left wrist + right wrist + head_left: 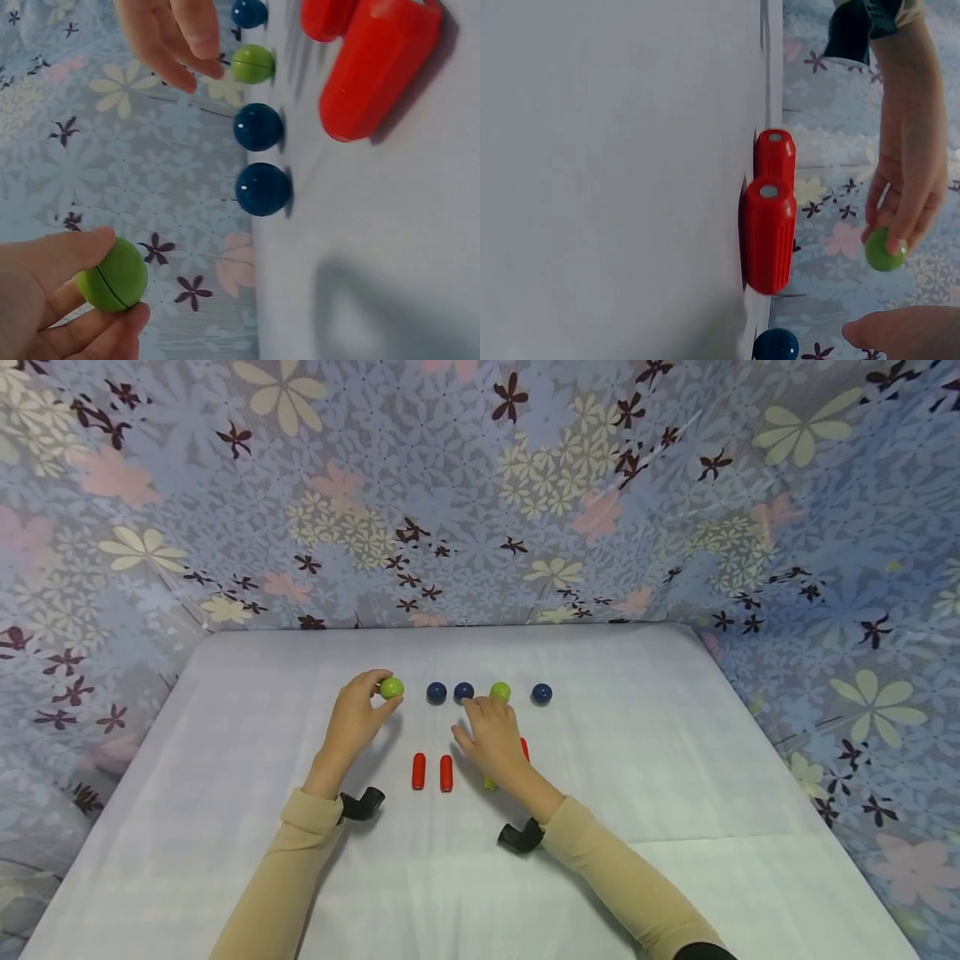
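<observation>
My left hand (354, 714) pinches a glossy green ball (392, 687) between thumb and fingers, above the table at the left end of a row of balls. In the left wrist view a dark line runs around this ball (114, 274). To its right sit two dark blue balls (437, 693), a second green ball (500, 691) and another blue ball (542, 693). My right hand (495, 739) hovers in front of the middle of the row, fingers loosely bent with nothing in them. It partly hides a green piece (490, 783) and a red one (525, 749).
Two red ribbed cylinders (418, 772) lie side by side on the white-covered table (645, 760), between the forearms. Black wrist-worn devices (363, 804) stick out from both sleeves. A floral cloth (465, 510) hangs behind the table's far edge.
</observation>
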`<action>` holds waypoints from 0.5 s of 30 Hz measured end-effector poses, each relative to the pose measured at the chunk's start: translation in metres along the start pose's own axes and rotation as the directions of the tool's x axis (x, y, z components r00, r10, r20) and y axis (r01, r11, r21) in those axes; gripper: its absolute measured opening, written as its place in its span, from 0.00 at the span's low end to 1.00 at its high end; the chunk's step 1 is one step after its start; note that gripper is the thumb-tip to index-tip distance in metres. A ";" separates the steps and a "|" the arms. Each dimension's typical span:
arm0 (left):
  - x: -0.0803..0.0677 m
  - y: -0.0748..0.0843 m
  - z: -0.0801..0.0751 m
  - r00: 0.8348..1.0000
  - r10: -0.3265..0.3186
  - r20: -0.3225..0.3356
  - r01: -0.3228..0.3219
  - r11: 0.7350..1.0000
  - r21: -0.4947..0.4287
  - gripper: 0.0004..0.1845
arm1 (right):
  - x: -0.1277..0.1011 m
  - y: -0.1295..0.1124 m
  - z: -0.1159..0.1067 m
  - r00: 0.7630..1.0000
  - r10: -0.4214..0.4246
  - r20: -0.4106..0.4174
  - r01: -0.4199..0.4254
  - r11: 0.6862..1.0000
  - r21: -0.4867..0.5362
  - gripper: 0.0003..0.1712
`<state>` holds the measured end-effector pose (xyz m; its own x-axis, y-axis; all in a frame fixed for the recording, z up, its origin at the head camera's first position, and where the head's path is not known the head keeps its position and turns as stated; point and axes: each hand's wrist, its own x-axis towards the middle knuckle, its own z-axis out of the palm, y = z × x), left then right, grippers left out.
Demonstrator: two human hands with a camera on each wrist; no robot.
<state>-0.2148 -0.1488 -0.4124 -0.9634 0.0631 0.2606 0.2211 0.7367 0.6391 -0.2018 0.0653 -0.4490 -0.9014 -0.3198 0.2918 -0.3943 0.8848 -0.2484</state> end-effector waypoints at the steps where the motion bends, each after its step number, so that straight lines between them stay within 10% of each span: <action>1: -0.001 0.002 -0.001 1.000 0.003 -0.003 -0.003 1.000 0.001 0.22 | -0.001 -0.001 0.001 1.000 -0.008 0.001 0.008 1.000 -0.007 0.26; 15: -0.007 0.012 -0.003 0.999 0.036 -0.012 -0.036 0.999 -0.028 0.22 | -0.008 -0.029 0.008 0.988 -0.152 0.030 0.153 0.988 -0.020 0.21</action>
<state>-0.2049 -0.1424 -0.4050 -0.9530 0.0810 0.2919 0.2596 0.7149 0.6492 -0.1852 0.0394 -0.4519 -0.8361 -0.4606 0.2980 -0.5235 0.8322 -0.1825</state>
